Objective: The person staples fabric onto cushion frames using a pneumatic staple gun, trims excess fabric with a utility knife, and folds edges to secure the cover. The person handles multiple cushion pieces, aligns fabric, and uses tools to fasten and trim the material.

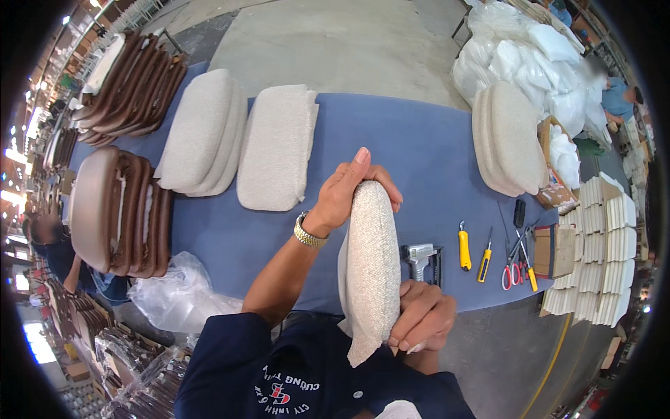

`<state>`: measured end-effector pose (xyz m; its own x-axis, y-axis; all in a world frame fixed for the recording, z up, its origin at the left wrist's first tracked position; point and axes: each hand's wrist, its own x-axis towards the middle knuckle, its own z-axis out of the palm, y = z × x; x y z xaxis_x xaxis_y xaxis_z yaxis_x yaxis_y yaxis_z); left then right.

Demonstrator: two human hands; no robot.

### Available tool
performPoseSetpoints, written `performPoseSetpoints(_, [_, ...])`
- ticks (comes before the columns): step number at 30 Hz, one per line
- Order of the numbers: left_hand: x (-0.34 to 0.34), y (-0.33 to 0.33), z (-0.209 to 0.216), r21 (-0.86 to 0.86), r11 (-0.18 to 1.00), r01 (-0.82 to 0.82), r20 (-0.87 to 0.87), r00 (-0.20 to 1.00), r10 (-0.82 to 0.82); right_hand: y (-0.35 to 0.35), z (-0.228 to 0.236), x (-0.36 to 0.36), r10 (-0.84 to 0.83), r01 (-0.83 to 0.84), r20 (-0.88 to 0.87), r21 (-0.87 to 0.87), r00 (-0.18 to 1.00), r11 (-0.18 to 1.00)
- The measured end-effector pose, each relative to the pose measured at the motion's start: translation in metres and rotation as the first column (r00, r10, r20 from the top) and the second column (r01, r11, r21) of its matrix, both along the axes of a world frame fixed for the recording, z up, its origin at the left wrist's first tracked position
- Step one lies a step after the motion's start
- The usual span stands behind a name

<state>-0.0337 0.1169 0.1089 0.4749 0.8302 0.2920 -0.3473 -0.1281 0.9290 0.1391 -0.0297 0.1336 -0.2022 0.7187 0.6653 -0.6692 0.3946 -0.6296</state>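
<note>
A beige woven-fabric seat cushion [375, 258] stands on its edge in front of my chest, with a loose fabric edge hanging at its lower end. My left hand [352, 188], with a gold watch [309, 231] on the wrist, cups the cushion's far end, thumb pointing up. Lower on the right side, my right hand [423, 316] is closed on the cushion's fabric edge; its fingertips are partly hidden. Just beyond that hand, a grey staple gun [421, 262] lies on the blue-covered table [349, 126].
Beige cushions form stacks at the far left [202, 133] and far right [506, 136], with more fabric-covered pieces [276, 146] between. Brown cushions [115, 209] line the left side. A yellow cutter [464, 248], screwdriver [484, 258] and red-handled scissors [513, 272] lie right. Clear plastic [181, 297] droops near left.
</note>
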Motion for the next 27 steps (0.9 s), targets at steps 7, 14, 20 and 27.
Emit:
performPoseSetpoints(7, [-0.031,-0.032,0.033,0.085,0.990,0.116,-0.158,0.982,-0.102,-0.032,0.009,-0.007,0.079,-0.101,0.181,0.114,0.980,0.988])
performPoseSetpoints(14, [-0.028,-0.044,0.014,-0.078,0.997,0.012,0.054,0.998,-0.007,-0.047,0.020,-0.027,0.036,-0.124,0.356,0.229,0.934,0.965])
performPoseSetpoints(20, [-0.024,-0.088,-0.038,-0.298,0.932,-0.204,0.043,0.973,0.227,-0.057,0.022,-0.033,0.103,-0.218,0.372,0.282,0.922,0.934])
performPoseSetpoints(27, [-0.028,-0.096,-0.059,-0.336,0.940,-0.062,0.167,0.978,0.125,-0.062,0.010,-0.033,-0.116,-0.023,0.353,0.366,0.928,0.930])
